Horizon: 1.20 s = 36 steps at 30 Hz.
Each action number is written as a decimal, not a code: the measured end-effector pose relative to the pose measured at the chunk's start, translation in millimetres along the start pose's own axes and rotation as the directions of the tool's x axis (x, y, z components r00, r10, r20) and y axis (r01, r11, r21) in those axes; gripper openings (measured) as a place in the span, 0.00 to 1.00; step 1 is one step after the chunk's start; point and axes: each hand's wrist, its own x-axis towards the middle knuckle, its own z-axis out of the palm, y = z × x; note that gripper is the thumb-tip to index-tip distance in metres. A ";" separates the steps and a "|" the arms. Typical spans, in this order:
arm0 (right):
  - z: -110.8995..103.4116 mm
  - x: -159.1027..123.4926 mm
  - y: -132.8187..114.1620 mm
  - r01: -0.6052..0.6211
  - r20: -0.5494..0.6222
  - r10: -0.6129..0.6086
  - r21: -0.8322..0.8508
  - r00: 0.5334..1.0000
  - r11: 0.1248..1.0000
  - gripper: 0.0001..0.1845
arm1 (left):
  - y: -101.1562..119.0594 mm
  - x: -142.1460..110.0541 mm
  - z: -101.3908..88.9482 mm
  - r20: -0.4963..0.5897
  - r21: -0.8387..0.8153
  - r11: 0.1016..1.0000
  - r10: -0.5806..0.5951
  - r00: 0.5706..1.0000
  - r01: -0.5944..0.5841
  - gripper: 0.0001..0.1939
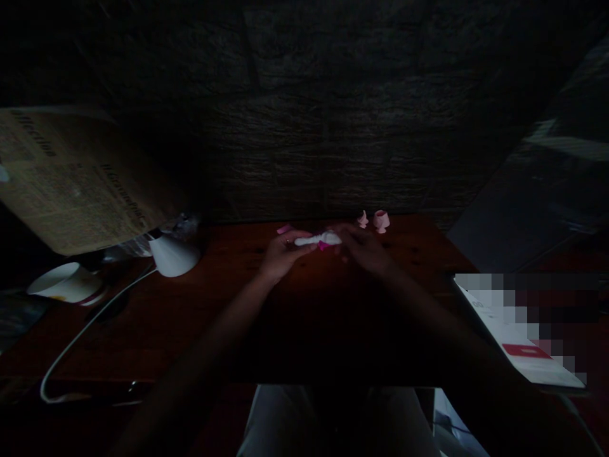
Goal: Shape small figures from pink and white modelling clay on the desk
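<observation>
In dim light, my left hand (280, 259) and my right hand (365, 249) meet over the far half of a dark wooden table (228, 304). Between them is a long, lumpy white piece (309, 241), its material unclear. My left fingers and thumb pinch its left end, while my right fingers close round the other end. A bright magenta bit (324, 245) shows just under the white piece. Behind my left hand lies a flat pink piece (284, 229). Beyond my right hand stand a small pink goblet-shaped piece (381, 220) and a smaller pink piece (363, 219).
On the left are a newspaper-print paper bag (71, 184), a tipped paper cup (64, 282) and a white cone-shaped object (175, 256) with a white cable (92, 320). A brick-like wall (295, 139) rises behind. At right is a partly blurred bright screen or sheet (509, 324).
</observation>
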 end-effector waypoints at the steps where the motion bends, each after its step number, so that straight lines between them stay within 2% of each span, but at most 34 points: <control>1: -0.1 -0.5 -1.3 -0.023 0.000 0.023 0.019 1.000 1.000 0.21 | 0.2 -0.3 0.1 -0.003 0.028 0.999 0.037 0.999 -0.037 0.15; 5: -2.1 -2.1 -5.1 -0.047 0.074 0.040 0.085 0.996 0.995 0.22 | 1.0 -1.0 -1.0 0.029 -0.009 1.000 -0.011 1.000 0.011 0.16; 8: -3.9 -1.7 -4.9 -0.033 0.124 0.026 0.051 0.992 0.998 0.22 | 1.6 -1.0 -2.9 0.047 -0.012 0.999 -0.038 0.998 0.038 0.17; 14: -3.2 -0.4 -5.6 -0.058 -0.021 0.059 0.029 0.998 0.998 0.17 | 3.7 -2.6 -1.6 0.057 0.068 0.997 0.027 0.998 -0.031 0.15; 20: 1.2 -4.8 -10.7 -0.082 -0.034 0.081 -0.030 0.996 0.996 0.21 | 5.5 -3.5 1.2 0.067 0.126 0.981 0.142 0.988 -0.149 0.13; 23: 0.9 -5.2 -9.9 -0.071 0.003 0.071 -0.013 0.997 0.997 0.24 | 5.4 -3.1 1.3 0.063 0.119 0.985 0.118 0.991 -0.125 0.13; 25: -0.1 -5.0 -8.4 -0.038 0.046 0.036 0.038 0.998 0.999 0.23 | 4.2 -2.1 0.3 0.033 0.079 0.993 0.083 0.996 -0.085 0.15; 27: -1.0 -4.8 -7.2 -0.020 0.093 0.013 0.075 0.996 0.997 0.27 | 2.5 -0.7 -1.4 0.000 0.042 0.998 0.053 0.999 -0.053 0.17; 29: -1.7 -4.7 -6.9 -0.046 0.121 0.041 0.045 0.992 0.998 0.27 | 1.3 0.2 -3.0 -0.013 0.048 0.998 0.049 0.999 -0.048 0.18; 31: -2.3 -4.2 -6.8 -0.110 0.092 0.114 -0.040 0.989 0.993 0.26 | 1.4 -0.1 -3.7 0.006 0.088 0.994 0.069 0.998 -0.069 0.18; 33: -2.9 -3.2 -5.8 -0.173 0.026 0.177 -0.112 0.984 0.978 0.33 | 2.3 -1.4 -3.3 0.045 0.112 0.989 0.090 0.995 -0.095 0.19; 36: -3.6 -0.9 -1.7 -0.218 -0.030 0.216 -0.105 0.976 0.970 0.40 | 2.7 -4.0 -2.0 0.128 0.138 0.984 0.095 0.987 -0.113 0.20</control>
